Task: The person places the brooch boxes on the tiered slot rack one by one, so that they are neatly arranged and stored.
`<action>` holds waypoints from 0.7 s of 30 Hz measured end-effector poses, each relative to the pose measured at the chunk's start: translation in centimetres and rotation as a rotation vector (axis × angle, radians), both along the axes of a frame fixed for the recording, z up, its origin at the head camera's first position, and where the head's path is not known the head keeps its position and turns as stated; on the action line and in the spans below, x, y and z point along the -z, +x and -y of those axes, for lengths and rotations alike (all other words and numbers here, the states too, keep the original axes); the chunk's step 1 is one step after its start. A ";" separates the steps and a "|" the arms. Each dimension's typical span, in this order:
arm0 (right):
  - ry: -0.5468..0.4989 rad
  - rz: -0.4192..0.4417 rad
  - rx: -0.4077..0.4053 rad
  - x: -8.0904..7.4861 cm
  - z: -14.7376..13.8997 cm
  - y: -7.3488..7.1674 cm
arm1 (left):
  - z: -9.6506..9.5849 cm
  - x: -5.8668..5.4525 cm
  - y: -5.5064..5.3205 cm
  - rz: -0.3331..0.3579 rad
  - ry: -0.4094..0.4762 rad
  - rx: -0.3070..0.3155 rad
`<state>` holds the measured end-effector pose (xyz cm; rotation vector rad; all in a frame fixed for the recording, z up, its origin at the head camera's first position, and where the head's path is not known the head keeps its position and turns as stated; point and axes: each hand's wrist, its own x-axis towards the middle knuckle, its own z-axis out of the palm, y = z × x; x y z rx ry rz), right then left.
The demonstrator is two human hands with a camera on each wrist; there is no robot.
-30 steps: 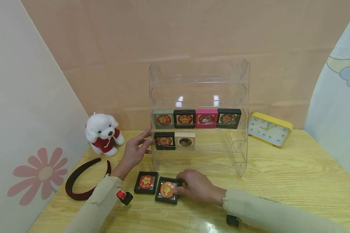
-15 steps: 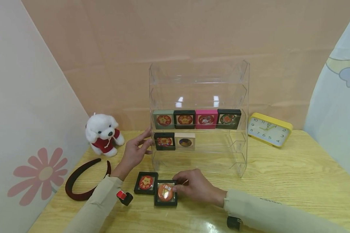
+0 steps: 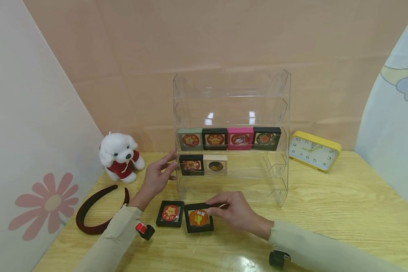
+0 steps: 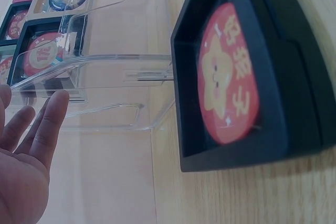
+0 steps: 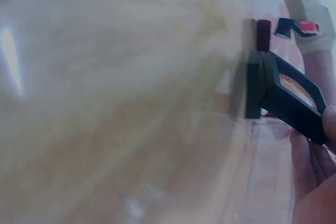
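In the head view my right hand (image 3: 236,211) pinches the right upper edge of a black display frame (image 3: 198,218) with an orange round badge. The frame is tilted, its top edge raised; the right wrist view also shows it between thumb and fingers. Beside it, a second black frame (image 3: 170,213) with a red star badge lies on the table. My left hand (image 3: 156,176), fingers extended, is at the left side of a clear acrylic rack (image 3: 288,113). On its middle tier stand green (image 3: 190,139), black, pink (image 3: 240,139) and black frames; below are a black (image 3: 192,165) and a beige frame (image 3: 215,165).
Left of the rack sits a white plush dog (image 3: 120,156) in red. A dark red headband (image 3: 85,211) lies near the left forearm. A yellow clock (image 3: 314,150) stands at the right. A cloth wall (image 3: 231,37) rises behind the wooden table (image 3: 353,211).
My right hand has shifted its hold to the frame's upper edge and tilted the frame up, moving it slightly right. My left hand has stayed at the rack.
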<state>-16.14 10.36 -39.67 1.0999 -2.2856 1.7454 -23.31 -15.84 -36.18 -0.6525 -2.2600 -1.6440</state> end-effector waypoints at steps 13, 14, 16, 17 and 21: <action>-0.073 -0.131 0.257 -5.0 -5.4 -2.2 | -0.8 -2.5 2.1 -0.003 -0.028 0.001; -0.080 -0.136 0.279 -5.4 -5.9 -2.4 | -0.8 -2.5 2.1 -0.001 -0.027 0.001; -0.089 -0.150 0.326 -6.3 -6.9 -2.9 | -0.8 -2.5 2.1 0.003 -0.027 0.001; -0.093 -0.153 0.351 -6.7 -7.3 -3.1 | -0.8 -2.4 2.1 0.005 -0.027 0.001; -0.119 -0.174 0.446 -7.8 -8.8 -3.9 | -0.8 -2.4 2.0 0.007 -0.026 0.003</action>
